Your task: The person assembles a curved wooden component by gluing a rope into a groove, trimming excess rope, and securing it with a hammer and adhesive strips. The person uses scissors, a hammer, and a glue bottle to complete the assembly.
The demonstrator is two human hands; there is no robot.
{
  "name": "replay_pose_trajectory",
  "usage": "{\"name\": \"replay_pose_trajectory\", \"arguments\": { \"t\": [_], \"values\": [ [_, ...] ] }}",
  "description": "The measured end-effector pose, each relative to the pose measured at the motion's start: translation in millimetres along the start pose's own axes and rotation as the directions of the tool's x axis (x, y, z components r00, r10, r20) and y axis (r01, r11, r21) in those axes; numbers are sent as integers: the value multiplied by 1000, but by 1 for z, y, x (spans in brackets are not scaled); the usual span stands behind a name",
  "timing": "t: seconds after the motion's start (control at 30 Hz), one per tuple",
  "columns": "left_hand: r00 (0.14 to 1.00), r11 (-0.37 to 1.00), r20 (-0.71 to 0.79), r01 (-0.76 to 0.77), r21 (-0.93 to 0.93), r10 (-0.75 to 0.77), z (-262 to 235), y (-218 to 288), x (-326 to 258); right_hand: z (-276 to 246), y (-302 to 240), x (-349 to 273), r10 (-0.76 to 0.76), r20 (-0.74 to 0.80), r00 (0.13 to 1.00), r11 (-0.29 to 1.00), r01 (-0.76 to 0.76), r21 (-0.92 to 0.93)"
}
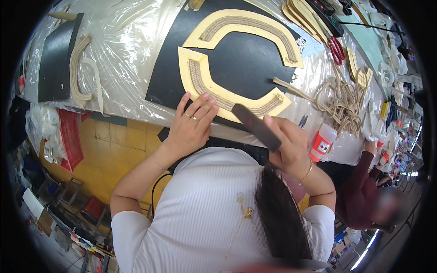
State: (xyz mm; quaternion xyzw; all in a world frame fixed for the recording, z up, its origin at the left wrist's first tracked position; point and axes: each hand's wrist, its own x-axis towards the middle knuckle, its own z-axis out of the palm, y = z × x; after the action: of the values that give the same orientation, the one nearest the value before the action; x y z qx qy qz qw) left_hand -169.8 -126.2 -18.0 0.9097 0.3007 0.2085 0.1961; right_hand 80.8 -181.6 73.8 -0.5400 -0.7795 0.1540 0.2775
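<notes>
A curved cream template (185, 68) with a beige braided strip (196, 75) along it lies at the near side of a black board (168, 68). My left hand (193, 120) rests with outstretched fingers on the template's near edge and the strip. Closed in my right hand (289, 143) is a dark hammer (255, 125), tilted over the strip's lower right stretch. Its handle is mostly hidden by the hand, and whether it touches the strip I cannot tell. Beyond lies a second curved template (195, 38) bearing another braided strip (248, 20).
At right are a heap of beige cord (341, 107), red-handled scissors (336, 50), a red-and-clear bottle (323, 142) and more cream templates (298, 18). A dark panel (57, 63) and a cord bundle (77, 73) lie left. A co-worker's sleeve (357, 186) shows right; a red crate (70, 141) sits below-left.
</notes>
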Motion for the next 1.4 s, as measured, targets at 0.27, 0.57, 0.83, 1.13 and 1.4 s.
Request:
{"name": "replay_pose_trajectory", "arguments": {
  "t": [0.27,0.57,0.83,1.13,1.4],
  "values": [
    [1000,993,27,8,122,-11,9,9,0,-4,8,-28,34,-53,998,998,-36,-47],
    [998,996,52,26,80,-31,16,24,8,-13,10,-40,61,-168,984,997,-67,-31],
    [977,995,185,-104,-8,103,17,30,28,-18,13,-49,118,-166,979,991,-127,-44],
    [961,976,190,-212,49,199,19,22,38,-15,21,-61,219,-111,969,961,-234,-148],
    [969,983,173,-183,32,175,28,31,44,-19,23,-67,292,-135,947,939,-311,-147]
  ]
}}
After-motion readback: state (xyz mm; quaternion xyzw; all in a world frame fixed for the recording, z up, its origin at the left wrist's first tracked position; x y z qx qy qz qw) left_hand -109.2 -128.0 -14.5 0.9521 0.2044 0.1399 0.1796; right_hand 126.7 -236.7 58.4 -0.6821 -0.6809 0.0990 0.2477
